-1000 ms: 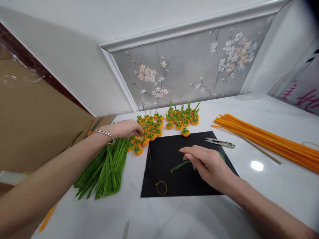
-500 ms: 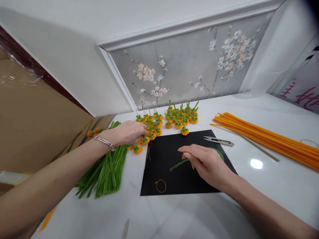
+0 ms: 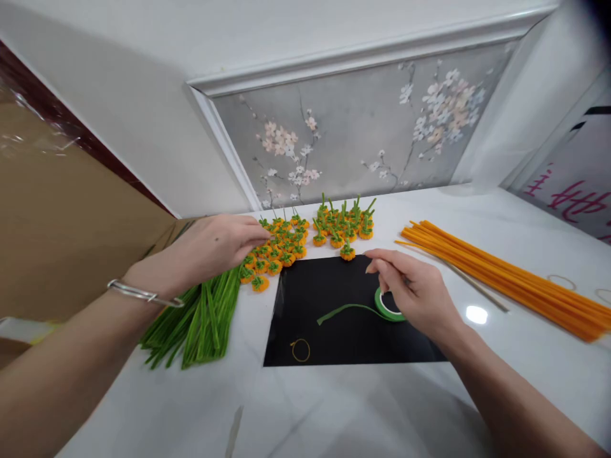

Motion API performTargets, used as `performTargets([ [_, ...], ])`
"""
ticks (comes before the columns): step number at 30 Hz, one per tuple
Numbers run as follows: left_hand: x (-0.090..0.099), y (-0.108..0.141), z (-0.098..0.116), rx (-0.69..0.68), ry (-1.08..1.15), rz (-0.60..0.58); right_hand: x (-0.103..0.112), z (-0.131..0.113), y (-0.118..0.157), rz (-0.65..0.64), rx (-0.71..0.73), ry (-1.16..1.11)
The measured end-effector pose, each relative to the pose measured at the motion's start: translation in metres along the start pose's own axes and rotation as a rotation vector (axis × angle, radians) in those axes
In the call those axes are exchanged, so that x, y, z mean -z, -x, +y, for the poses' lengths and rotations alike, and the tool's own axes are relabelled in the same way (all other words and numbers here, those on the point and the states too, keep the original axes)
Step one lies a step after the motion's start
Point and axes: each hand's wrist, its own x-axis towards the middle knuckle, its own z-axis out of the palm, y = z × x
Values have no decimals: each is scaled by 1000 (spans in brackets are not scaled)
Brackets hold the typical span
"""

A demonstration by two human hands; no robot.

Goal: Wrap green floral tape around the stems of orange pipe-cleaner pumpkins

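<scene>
White wall [image 3: 119, 76], framed grey blossom panel [image 3: 344, 127]; glossy white tabletop [image 3: 191, 407], bright glare [image 3: 477, 315]; brown cardboard [image 3: 62, 216] left.

Fairly bright light fills the scene, with 1 white glare spot [image 3: 476, 315] on the glossy tabletop [image 3: 172, 413]. Diffuse shadows [image 3: 420, 401] lie along its near side. Wide-angle distortion slants the wall [image 3: 128, 83]; the upper-right corner is dark.

Nothing here can be read with certainty. On the pale panel [image 3: 561, 159] at the far right stand pink, handwriting-like strokes [image 3: 580, 198], a small group beside a larger one, too soft and slanted to make out as words. Above them, thick black marks [image 3: 598, 110] run off the picture's right edge, equally unreadable.
</scene>
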Motion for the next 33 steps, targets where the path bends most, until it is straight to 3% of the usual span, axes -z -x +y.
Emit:
performTargets([
  [3, -14, 15, 21, -67, 9, 105, 7, 6, -2, 46, -66, -37],
  [8, -75, 24, 45, 143, 2, 11, 2, 10, -3, 31, -127, -70],
  [11, -107, 21, 45, 220, -16, 15, -13, 4, -5, -72, -103, -13],
  [14, -126, 15, 38, 251, -19, 14, -36, -10, -14, -249, -21, 146],
  [18, -134, 11, 30, 244, 12, -10, -75, -26, -39, -434, 15, 355],
  [24, -136, 15, 30, 259, 39, -7, -135, -16, -66, -489, -14, 504],
  [28, -138, 18, 32, 275, 46, -11, -154, -4, -68, -493, -18, 534],
  [33, -140, 21, 32, 277, 48, -24, -162, 6, -68, -483, -15, 519],
])
